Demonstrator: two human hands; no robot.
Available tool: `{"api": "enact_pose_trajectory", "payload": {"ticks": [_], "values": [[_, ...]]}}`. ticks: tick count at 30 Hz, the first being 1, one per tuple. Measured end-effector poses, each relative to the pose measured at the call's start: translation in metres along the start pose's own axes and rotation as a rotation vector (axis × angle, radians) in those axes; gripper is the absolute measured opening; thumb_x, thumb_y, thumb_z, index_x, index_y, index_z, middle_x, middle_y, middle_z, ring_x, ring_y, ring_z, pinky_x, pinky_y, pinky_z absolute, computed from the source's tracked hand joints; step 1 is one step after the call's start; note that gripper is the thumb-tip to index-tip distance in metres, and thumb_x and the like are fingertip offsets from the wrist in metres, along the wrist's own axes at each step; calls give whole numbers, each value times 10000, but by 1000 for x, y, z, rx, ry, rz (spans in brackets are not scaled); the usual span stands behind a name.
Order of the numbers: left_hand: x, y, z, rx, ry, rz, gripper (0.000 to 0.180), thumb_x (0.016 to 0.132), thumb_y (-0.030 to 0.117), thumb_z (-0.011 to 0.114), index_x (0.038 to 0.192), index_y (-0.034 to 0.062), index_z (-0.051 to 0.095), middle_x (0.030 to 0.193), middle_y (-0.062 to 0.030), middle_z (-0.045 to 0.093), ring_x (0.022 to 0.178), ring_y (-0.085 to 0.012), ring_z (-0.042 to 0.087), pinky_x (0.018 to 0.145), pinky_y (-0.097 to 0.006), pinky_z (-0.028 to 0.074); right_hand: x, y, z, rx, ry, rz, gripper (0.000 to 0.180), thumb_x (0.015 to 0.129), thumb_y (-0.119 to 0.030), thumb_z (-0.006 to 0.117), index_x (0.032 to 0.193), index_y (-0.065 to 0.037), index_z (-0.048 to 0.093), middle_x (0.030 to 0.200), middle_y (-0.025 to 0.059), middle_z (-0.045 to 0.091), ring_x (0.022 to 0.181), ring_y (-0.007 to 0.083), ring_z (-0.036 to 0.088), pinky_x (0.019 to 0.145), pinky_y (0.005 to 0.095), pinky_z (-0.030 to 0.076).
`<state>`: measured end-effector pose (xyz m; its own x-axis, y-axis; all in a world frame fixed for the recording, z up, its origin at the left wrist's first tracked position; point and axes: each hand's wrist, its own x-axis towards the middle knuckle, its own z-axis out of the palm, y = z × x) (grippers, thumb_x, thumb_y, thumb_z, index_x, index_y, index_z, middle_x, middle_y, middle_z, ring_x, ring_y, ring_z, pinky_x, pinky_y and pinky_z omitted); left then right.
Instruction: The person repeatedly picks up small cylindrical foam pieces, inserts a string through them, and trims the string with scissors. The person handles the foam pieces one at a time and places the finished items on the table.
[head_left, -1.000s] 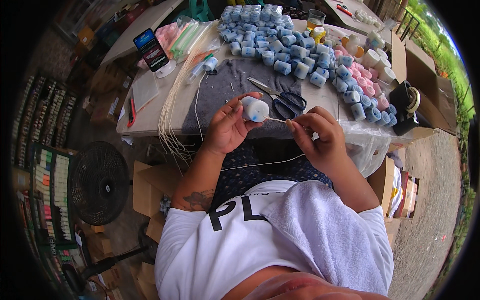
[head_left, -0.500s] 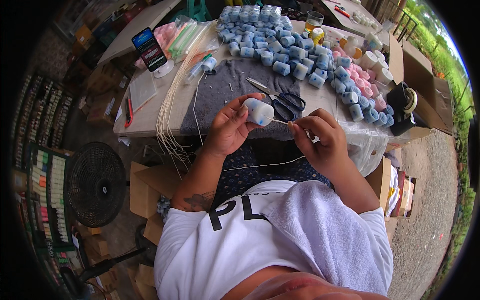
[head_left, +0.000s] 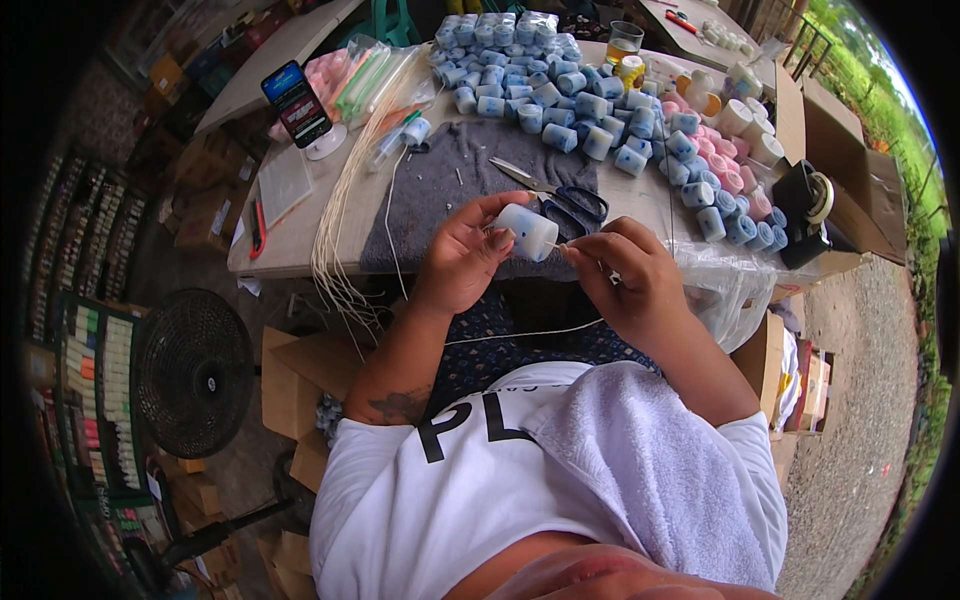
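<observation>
My left hand (head_left: 458,262) is closed around a short white candle with blue specks (head_left: 528,233), held sideways just above the table's near edge. At the candle's right end, my right hand (head_left: 632,272) pinches a pale wick cord (head_left: 561,246) close to the wax. The cord's length (head_left: 525,334) hangs below and crosses over my lap. Just beyond the candle lies a pair of dark-handled scissors (head_left: 570,200) on a grey cloth (head_left: 425,205). A bundle of long pale wick cords (head_left: 340,225) drapes over the table edge to the left.
Rows of blue-and-white candles (head_left: 545,95) fill the table's far side, with pink ones (head_left: 722,165) on the right. A phone (head_left: 296,103) stands at the left beside a red cutter (head_left: 259,222). A black fan (head_left: 195,372) and cardboard boxes (head_left: 305,375) flank my left side.
My right hand has moved left, closer to the candle, and less wick cord shows between them. The candle has shifted slightly right and turned a little in my left hand.
</observation>
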<state>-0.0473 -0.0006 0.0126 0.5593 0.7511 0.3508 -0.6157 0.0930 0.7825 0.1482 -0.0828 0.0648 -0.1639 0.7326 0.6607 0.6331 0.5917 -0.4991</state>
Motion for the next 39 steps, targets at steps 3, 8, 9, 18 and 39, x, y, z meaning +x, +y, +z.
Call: {"api": "enact_pose_trajectory", "payload": {"ticks": [3, 8, 9, 18, 39], "values": [[1, -2, 2, 99, 57, 53, 447, 897, 87, 628, 1303, -11, 469, 1223, -90, 554, 1065, -143, 563, 931, -302, 476, 1, -4, 5, 102, 35, 78, 167, 789, -1, 692, 944, -40, 644, 769, 88, 585, 728, 240, 609, 632, 327, 491], [2, 1, 4, 169, 144, 108, 476, 860, 42, 669, 1296, 7, 479, 1154, -74, 556, 1034, -122, 562, 912, -265, 486, -17, 19, 11, 249, 109, 209, 230, 806, 35, 671, 1017, -33, 613, 835, 85, 642, 803, 204, 647, 707, 298, 504], [3, 1, 6, 184, 157, 113, 507, 850, 34, 678, 1308, 13, 461, 1156, -75, 547, 1036, -127, 563, 911, -268, 489, -21, 22, 13, 251, 112, 207, 222, 809, 38, 670, 1010, -29, 607, 845, 84, 650, 809, 198, 652, 712, 292, 503], [5, -1, 32, 307, 85, 178, 708, 799, -4, 721, 1384, 61, 327, 1178, -94, 499, 1074, -174, 564, 924, -312, 501, -26, 31, 26, 592, 235, 263, 166, 826, 36, 671, 955, -17, 582, 956, 93, 661, 911, 160, 651, 786, 244, 493], [32, 14, -10, 1387, -60, 345, 795, 722, 67, 766, 1392, 104, 340, 1137, -70, 643, 1125, -253, 575, 1030, -457, 336, -27, -5, -139, 1050, 243, -153, 152, 1006, -201, 426, 1026, -68, 497, 690, 43, 485, 584, 180, 511, 787, 407, 503]]}}
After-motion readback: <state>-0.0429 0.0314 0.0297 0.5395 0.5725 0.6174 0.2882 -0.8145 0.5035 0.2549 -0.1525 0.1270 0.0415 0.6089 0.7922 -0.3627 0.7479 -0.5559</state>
